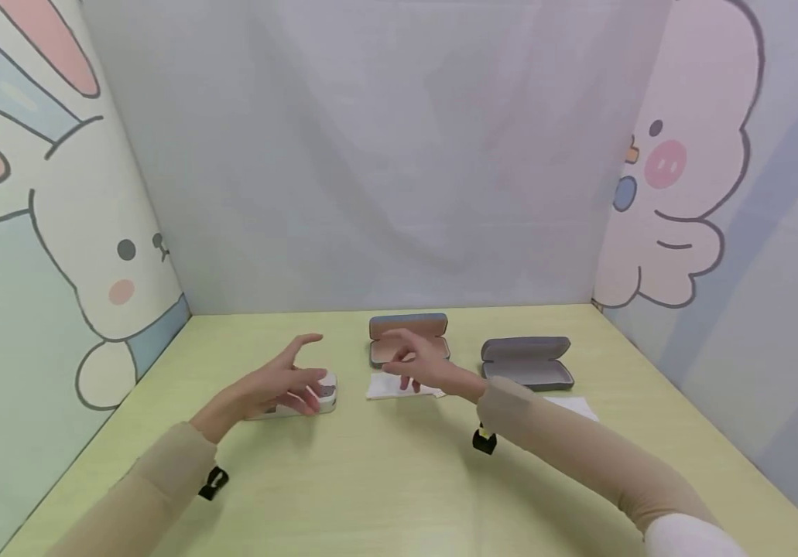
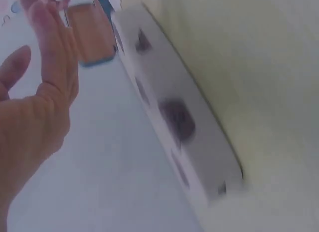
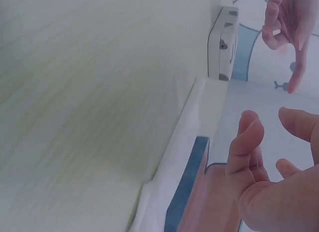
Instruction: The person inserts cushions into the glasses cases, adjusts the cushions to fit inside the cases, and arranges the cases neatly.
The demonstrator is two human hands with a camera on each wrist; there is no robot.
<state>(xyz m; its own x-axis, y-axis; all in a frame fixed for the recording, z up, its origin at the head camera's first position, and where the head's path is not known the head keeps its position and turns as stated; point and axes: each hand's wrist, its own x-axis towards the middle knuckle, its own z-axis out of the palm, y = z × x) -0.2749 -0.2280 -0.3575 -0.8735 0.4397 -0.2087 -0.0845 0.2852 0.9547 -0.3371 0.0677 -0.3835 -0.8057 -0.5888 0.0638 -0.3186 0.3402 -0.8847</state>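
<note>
My left hand [image 1: 280, 385] hovers above a closed white case with dark patches [image 1: 327, 393], its fingers apart and holding nothing. In the left wrist view that long white case [image 2: 199, 152] appears blurred, with a gap between it and the hand. Farther right, my right hand [image 1: 429, 367] is held in the air over a folded white cloth [image 1: 381, 385], its fingers loosely bent around nothing. Behind the cloth lies an open glasses case with a pink lining [image 1: 379, 353], partly hidden by that hand. The right wrist view shows its blue-grey rim edge.
An open dark grey glasses case [image 1: 527, 371] stands to the right, with another white cloth [image 1: 580, 406] before it, partly covered by the right sleeve. The light yellow table [image 1: 371, 480] is bounded by a back curtain [image 1: 371, 193] and printed side walls.
</note>
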